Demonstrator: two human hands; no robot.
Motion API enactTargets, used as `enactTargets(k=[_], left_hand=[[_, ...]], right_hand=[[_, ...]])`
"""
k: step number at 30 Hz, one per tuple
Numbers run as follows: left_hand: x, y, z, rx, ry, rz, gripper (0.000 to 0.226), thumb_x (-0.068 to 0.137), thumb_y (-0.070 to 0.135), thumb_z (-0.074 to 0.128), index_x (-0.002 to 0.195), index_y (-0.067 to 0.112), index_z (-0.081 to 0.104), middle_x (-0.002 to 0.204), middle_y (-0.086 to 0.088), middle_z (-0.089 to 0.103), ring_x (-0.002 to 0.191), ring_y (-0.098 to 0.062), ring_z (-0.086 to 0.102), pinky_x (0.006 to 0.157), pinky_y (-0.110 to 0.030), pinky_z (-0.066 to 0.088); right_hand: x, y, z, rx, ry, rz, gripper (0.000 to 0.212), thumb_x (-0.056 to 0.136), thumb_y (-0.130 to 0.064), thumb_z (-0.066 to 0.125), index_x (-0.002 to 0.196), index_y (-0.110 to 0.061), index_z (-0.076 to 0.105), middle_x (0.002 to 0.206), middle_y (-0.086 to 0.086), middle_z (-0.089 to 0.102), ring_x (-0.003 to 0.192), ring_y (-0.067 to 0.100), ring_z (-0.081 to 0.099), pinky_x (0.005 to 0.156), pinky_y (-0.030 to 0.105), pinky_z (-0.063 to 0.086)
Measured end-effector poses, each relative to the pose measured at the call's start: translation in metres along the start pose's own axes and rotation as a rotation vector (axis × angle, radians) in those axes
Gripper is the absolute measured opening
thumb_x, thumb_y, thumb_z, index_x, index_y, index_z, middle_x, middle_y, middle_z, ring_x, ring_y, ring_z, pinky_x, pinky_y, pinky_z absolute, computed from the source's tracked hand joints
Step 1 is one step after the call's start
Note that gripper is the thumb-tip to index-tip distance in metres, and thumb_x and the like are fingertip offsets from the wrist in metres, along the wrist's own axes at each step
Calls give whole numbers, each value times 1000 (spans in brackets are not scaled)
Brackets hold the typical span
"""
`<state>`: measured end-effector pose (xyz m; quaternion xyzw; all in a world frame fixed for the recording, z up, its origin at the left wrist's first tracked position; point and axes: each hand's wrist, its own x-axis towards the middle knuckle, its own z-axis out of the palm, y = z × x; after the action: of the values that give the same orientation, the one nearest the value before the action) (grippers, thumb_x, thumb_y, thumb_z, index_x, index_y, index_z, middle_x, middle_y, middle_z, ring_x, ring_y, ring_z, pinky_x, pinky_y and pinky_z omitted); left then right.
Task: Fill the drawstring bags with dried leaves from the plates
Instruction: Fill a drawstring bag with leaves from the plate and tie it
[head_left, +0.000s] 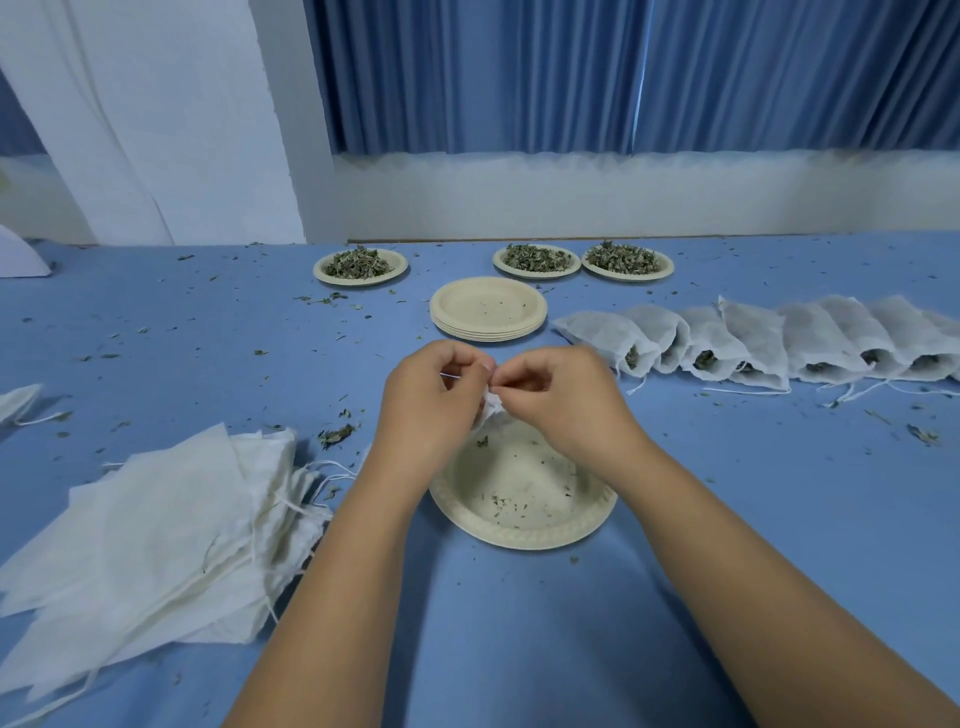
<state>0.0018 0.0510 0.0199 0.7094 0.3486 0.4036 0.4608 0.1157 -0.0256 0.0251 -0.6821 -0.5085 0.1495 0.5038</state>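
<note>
Your left hand (431, 402) and right hand (558, 395) both pinch the top of a small white bag (491, 408). The fingers are curled tight on the cloth and the knuckles are almost touching. Most of the bag is hidden behind them, so you cannot tell how full it is. You hold it just above the far edge of the near plate (524, 527), which lies on the blue table (727, 519) under your wrists and carries only crumbs of leaf.

At 9 o'clock from that plate, just beside your left forearm, sits a pile of empty bags (156, 530), flat and fanned out, with strings trailing toward the plate. Loose bits of leaf dot the cloth all round.

Past your hands at 12 o'clock stands a stack of plates (488, 306), the top one nearly bare. At 2 o'clock a row of filled bags (753, 338) overlaps toward the right edge, with dark leaf showing in their mouths.

Farther still, near the table's back edge, 3 plates (363, 282) hold heaps of dried leaves (535, 258): 1 at 11 o'clock and 2 just beside each other at 1 o'clock. A blue curtain (519, 78) hangs behind.
</note>
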Motion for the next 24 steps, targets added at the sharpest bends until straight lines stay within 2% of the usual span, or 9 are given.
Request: enactTargets(k=[3, 7, 10, 13, 15, 17, 19, 21, 24], left_hand=[[1, -1, -3, 1, 32, 9, 18, 93, 17, 62, 78, 25, 67, 67, 11, 65, 61, -7, 60, 62, -26, 54], [2, -1, -4, -23, 53, 19, 18, 94, 19, 62, 78, 25, 67, 60, 16, 65, 58, -4, 60, 58, -19, 52], [3, -1, -4, -48, 85, 21, 15, 94, 21, 62, 80, 23, 68, 62, 12, 65, 57, -3, 60, 56, -16, 51], [3, 0, -5, -74, 93, 19, 15, 94, 21, 62, 80, 23, 68, 57, 14, 63, 52, 1, 57, 52, -13, 48], [3, 0, -6, -84, 91, 12, 16, 94, 20, 62, 80, 23, 67, 55, 16, 62, 50, 1, 55, 51, -14, 48], [3, 0, -7, -100, 73, -8, 15, 95, 19, 61, 81, 20, 67, 53, 13, 61, 49, -2, 54, 52, -18, 50], [2, 1, -8, -128, 22, -17, 14, 96, 17, 60, 84, 16, 67, 51, 11, 58, 47, -4, 52, 51, -19, 49], [1, 2, -8, -145, -32, -11, 15, 96, 16, 59, 84, 13, 67, 51, 9, 55, 46, -6, 51, 49, -18, 46], [1, 3, -8, -144, -67, -11, 17, 96, 17, 60, 81, 16, 67, 52, 10, 56, 48, -7, 50, 49, -18, 46]], right_hand=[[2, 0, -1, -105, -113, -12, 21, 90, -7, 63, 98, -19, 78, 85, 0, 76, 79, 18, 68, 71, 34, 54], [-2, -1, -6, -149, -101, -109, 22, 90, -8, 65, 107, -18, 76, 100, -7, 75, 89, 0, 67, 83, 13, 50], [-2, 0, -8, -137, -14, -160, 18, 86, -10, 71, 98, -22, 78, 92, -12, 75, 78, -7, 64, 75, 7, 47], [-3, 0, -9, -199, -62, -191, 21, 91, -16, 64, 102, -33, 71, 88, -17, 72, 81, -6, 62, 72, 8, 44], [-4, 0, -7, -250, -140, -167, 17, 91, -25, 55, 102, -35, 65, 89, -14, 71, 80, 5, 63, 78, 24, 51], [-5, -1, -7, -327, -213, -128, 23, 82, -41, 46, 96, -36, 63, 79, -11, 68, 70, 10, 59, 73, 39, 52], [-6, 0, -5, -333, -278, -123, 23, 75, -43, 42, 87, -40, 61, 73, -23, 61, 63, 6, 54, 63, 34, 47], [-4, 4, -3, -336, -309, -160, 14, 79, -33, 53, 88, -41, 60, 75, -37, 55, 61, 2, 53, 61, 24, 40], [-1, 9, 1, -358, -311, -182, 13, 88, -22, 62, 100, -27, 67, 77, -34, 57, 62, 2, 54, 61, 22, 41]])
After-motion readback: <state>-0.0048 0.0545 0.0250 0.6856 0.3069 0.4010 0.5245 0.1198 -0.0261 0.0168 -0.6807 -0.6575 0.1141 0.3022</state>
